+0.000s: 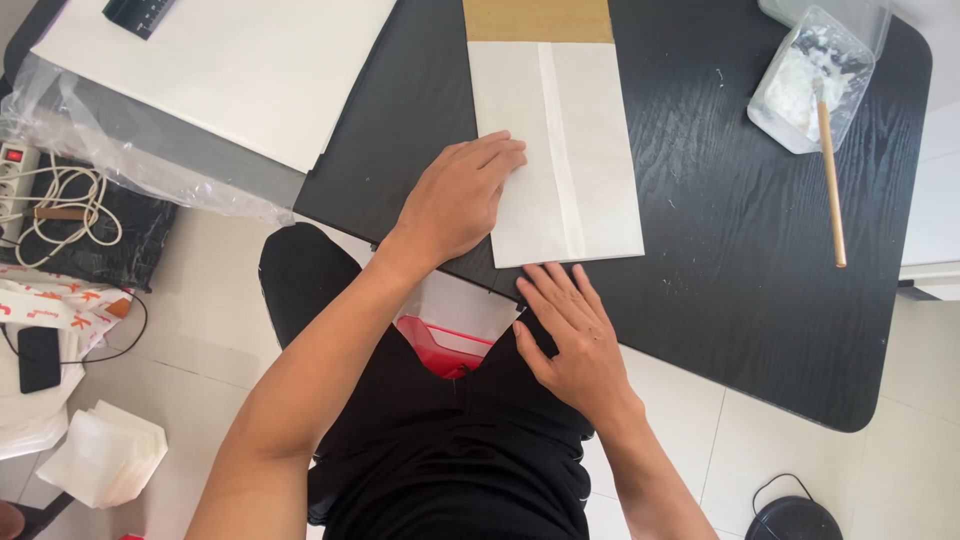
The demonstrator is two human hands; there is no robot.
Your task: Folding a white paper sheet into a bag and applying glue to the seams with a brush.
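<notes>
Head view: a flat white paper bag is seen lying at the upper centre of the frame on the black worktop, with a glued seam running down its middle and a brown cardboard strip at its far end. The left hand is laid palm-down on the bag's left edge, its grip open and flat, fingers pressed on the paper and nothing clasped. The right hand is rested at the near worktop edge just below the bag's bottom edge, fingers spread, nothing held; whether the fingertips touch the paper cannot be told. The bag is judged light, thin, easily creased and somewhat slippery on the smooth top, so it is best pinned flat with the palm or lifted by a corner or long edge. A clear plastic tub of white paste with a wooden stick is seen at upper right, well apart. A large white sheet is seen at upper left, and a red container below the worktop edge.
</notes>
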